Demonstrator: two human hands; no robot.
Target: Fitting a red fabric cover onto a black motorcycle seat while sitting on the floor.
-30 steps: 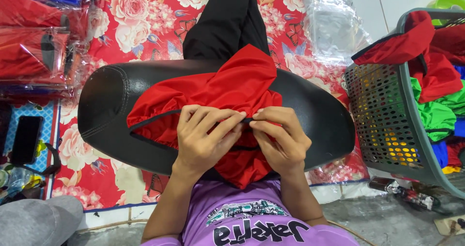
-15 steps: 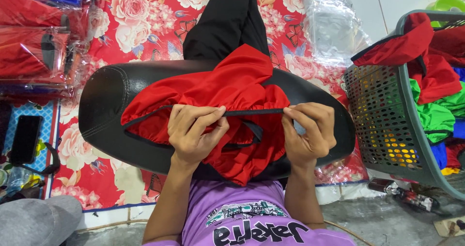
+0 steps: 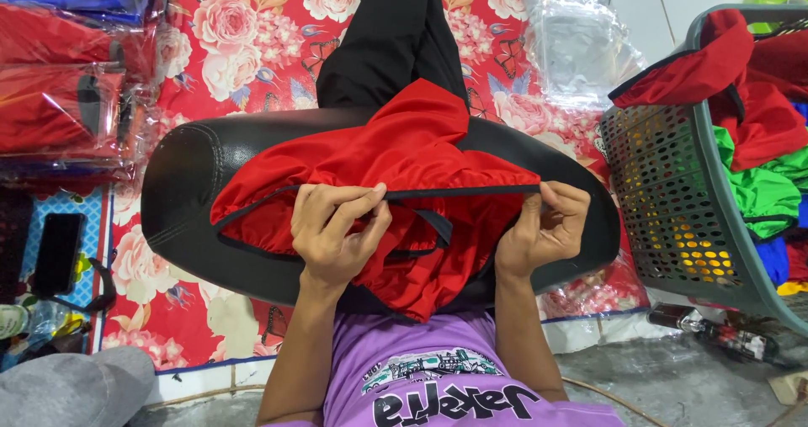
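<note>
Basket (image 3: 673,200) of red, green garments (image 3: 762,107)

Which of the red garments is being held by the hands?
The red garment spread over the black cushion; both hands pinch its dark-trimmed edge. The others hang on the basket.

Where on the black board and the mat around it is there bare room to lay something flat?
Bare room: the black board's left end, beside the red garment, and the floral mat between the bagged red stack and the black trouser leg. Crowded: the board's middle, where left hand and right hand pinch the garment's dark edge, and the full grey basket.
</note>
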